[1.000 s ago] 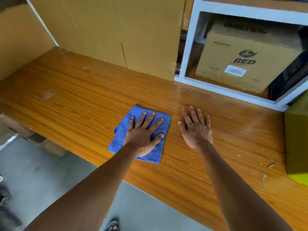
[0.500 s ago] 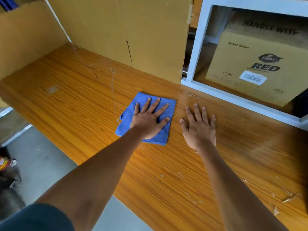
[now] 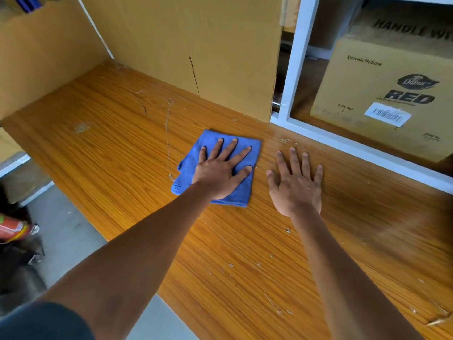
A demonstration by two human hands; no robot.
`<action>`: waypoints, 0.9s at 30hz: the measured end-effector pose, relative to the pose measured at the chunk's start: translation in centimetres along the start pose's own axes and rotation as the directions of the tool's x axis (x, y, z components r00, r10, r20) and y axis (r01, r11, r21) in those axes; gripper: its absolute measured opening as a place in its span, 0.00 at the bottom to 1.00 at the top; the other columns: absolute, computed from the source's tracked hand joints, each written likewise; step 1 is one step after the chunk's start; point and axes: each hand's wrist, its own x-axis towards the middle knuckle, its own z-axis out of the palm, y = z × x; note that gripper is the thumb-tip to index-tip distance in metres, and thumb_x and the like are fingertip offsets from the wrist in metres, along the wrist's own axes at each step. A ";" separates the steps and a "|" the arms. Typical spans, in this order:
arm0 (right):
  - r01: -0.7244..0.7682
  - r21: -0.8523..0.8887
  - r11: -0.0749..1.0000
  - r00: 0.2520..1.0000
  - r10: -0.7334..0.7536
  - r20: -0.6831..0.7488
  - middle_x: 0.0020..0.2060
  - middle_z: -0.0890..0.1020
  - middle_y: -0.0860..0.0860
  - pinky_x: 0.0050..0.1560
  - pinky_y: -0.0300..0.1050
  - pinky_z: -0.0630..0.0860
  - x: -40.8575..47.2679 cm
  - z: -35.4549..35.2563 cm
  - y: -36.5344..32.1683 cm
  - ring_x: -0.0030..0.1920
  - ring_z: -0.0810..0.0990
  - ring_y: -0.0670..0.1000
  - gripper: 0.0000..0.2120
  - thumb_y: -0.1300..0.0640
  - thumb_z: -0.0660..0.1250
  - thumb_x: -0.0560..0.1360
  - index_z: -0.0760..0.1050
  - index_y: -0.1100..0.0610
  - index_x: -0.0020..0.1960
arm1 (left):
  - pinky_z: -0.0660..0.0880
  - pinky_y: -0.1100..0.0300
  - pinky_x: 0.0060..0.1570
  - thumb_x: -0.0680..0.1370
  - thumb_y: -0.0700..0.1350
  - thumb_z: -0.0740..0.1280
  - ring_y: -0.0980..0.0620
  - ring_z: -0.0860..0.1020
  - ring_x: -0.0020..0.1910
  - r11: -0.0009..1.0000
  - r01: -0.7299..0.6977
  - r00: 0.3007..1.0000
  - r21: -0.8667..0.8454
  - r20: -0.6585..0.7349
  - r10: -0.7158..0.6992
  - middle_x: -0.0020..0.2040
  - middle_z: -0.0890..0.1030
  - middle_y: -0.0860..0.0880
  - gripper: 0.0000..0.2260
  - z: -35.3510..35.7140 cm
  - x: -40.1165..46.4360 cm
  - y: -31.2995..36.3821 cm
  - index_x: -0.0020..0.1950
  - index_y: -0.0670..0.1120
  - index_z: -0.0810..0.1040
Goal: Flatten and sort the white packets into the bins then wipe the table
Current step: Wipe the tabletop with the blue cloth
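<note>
A folded blue cloth (image 3: 193, 177) lies flat on the wooden table (image 3: 110, 148), near its back edge. My left hand (image 3: 220, 170) presses down on the cloth with fingers spread. My right hand (image 3: 295, 182) rests flat on the bare wood just right of the cloth, fingers apart, holding nothing. No white packets or bins are in view.
Tall cardboard sheets (image 3: 196, 45) stand along the table's back and left side. A white shelf frame (image 3: 291, 69) at the back right holds a printed cardboard box (image 3: 382, 94). Grey floor (image 3: 66, 231) lies beyond the table's near left edge.
My left hand has pushed the cloth away from me toward the back of the table. My right hand has stayed flat beside it.
</note>
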 end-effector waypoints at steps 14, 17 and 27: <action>0.015 0.027 1.000 1.000 -0.014 -0.025 0.84 0.38 0.49 0.80 0.67 0.39 0.6 0.0 0.0 0.83 0.38 0.57 0.32 0.34 0.34 0.82 0.36 0.43 0.84 | 0.38 0.35 0.80 0.80 0.75 0.40 0.50 0.37 0.85 0.997 -0.076 0.997 0.003 -0.015 0.076 0.85 0.39 0.62 0.29 0.3 1.4 -0.2 0.80 0.74 0.38; 0.012 0.030 0.999 0.999 -0.011 -0.030 0.84 0.38 0.49 0.80 0.67 0.39 0.8 0.3 0.1 0.83 0.37 0.57 0.32 0.34 0.34 0.82 0.36 0.43 0.84 | 0.39 0.34 0.80 0.80 0.75 0.40 0.49 0.39 0.85 0.997 -0.076 0.997 -0.009 -0.005 0.076 0.86 0.41 0.61 0.30 -0.5 5.7 1.1 0.81 0.72 0.40; 0.010 0.033 0.999 1.000 -0.009 -0.029 0.84 0.38 0.49 0.80 0.68 0.41 0.7 0.2 0.0 0.83 0.38 0.57 0.32 0.34 0.34 0.82 0.37 0.43 0.84 | 0.38 0.35 0.80 0.80 0.75 0.39 0.50 0.37 0.84 0.997 -0.070 0.998 0.019 0.002 0.070 0.85 0.39 0.61 0.31 0.5 1.4 1.2 0.82 0.72 0.39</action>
